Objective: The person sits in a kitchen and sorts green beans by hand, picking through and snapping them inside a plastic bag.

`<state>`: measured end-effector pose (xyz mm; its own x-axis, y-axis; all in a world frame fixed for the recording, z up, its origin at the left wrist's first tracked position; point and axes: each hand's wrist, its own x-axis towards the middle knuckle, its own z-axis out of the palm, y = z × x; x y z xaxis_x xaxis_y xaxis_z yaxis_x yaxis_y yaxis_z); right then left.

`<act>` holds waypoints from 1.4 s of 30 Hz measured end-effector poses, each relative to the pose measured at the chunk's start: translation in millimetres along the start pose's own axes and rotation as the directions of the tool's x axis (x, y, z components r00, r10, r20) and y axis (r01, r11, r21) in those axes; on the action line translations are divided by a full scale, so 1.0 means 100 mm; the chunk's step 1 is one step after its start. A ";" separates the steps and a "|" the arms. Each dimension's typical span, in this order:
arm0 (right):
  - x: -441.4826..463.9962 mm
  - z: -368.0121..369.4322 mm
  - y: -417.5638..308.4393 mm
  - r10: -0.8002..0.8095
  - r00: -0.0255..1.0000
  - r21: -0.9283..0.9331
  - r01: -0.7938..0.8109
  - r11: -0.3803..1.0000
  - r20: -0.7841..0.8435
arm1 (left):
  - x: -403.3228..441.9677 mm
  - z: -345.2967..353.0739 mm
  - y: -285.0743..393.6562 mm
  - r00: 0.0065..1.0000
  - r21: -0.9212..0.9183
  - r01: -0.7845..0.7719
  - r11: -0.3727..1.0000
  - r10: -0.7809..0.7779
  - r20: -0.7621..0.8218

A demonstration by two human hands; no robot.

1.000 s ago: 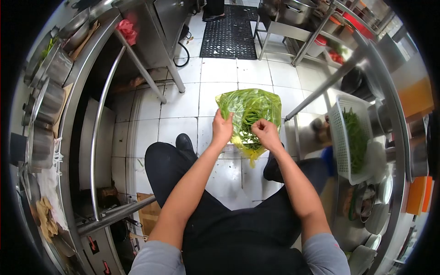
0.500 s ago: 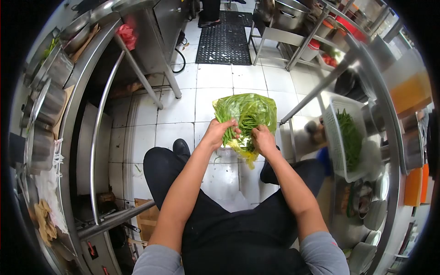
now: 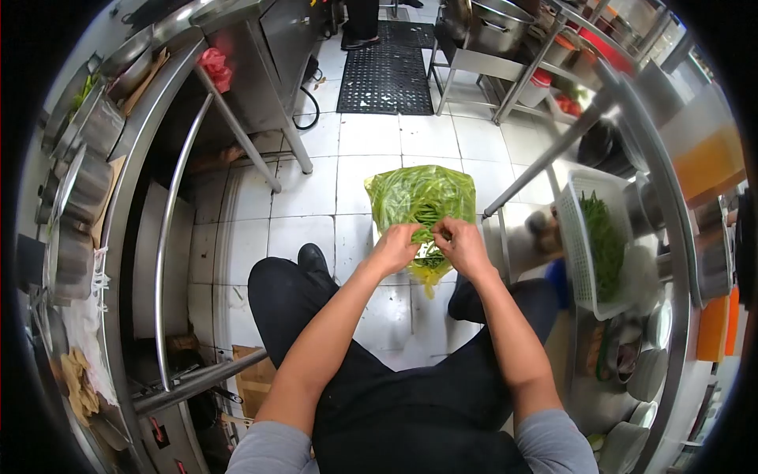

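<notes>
A green-yellow plastic bag (image 3: 422,186) lies open between my knees, with long green beans (image 3: 427,213) showing in its opening. My left hand (image 3: 397,248) is over the bag's near left side, its fingers pinched together at the beans. Close beside it, my right hand (image 3: 461,246) has thumb and fingertips pressed together above the opening. The fingertips of both hands nearly meet. Whatever piece lies between the right fingertips is too small to name. Under the hands, some cut green pieces on something white show.
At the right, a white basket (image 3: 580,253) of green beans (image 3: 604,245) stands on a low metal shelf. Metal rails (image 3: 167,237) and pots line the left. A black mat (image 3: 384,75) lies ahead, with a person's legs (image 3: 362,20) beside it.
My left hand has moved from the bag's left edge towards the middle, near my right hand. The beans it held half a second ago at the left no longer show there.
</notes>
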<state>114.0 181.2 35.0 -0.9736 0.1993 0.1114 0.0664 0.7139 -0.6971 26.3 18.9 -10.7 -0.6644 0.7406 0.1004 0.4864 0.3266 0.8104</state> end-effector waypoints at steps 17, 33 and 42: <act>-0.04 -0.13 0.00 -0.053 0.991 -0.141 0.035 0.989 -0.125 | 0.03 -0.07 0.02 0.997 -0.028 0.074 0.997 -0.074 -0.012; -0.02 -0.16 -0.03 0.042 0.998 -0.108 -0.037 0.993 0.041 | 0.06 -0.17 0.10 0.982 -0.182 0.189 0.965 -0.186 0.035; -0.02 0.13 0.12 -0.024 0.999 0.181 0.019 0.983 0.028 | 0.13 -0.28 0.06 0.959 -0.840 0.244 0.485 -0.252 0.133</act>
<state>113.6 181.1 17.6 -0.9806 0.1634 0.1086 0.0076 0.5846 -0.8113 4.9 13.8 11.0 -0.6842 0.7056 -0.1845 -0.4024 -0.1542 0.9024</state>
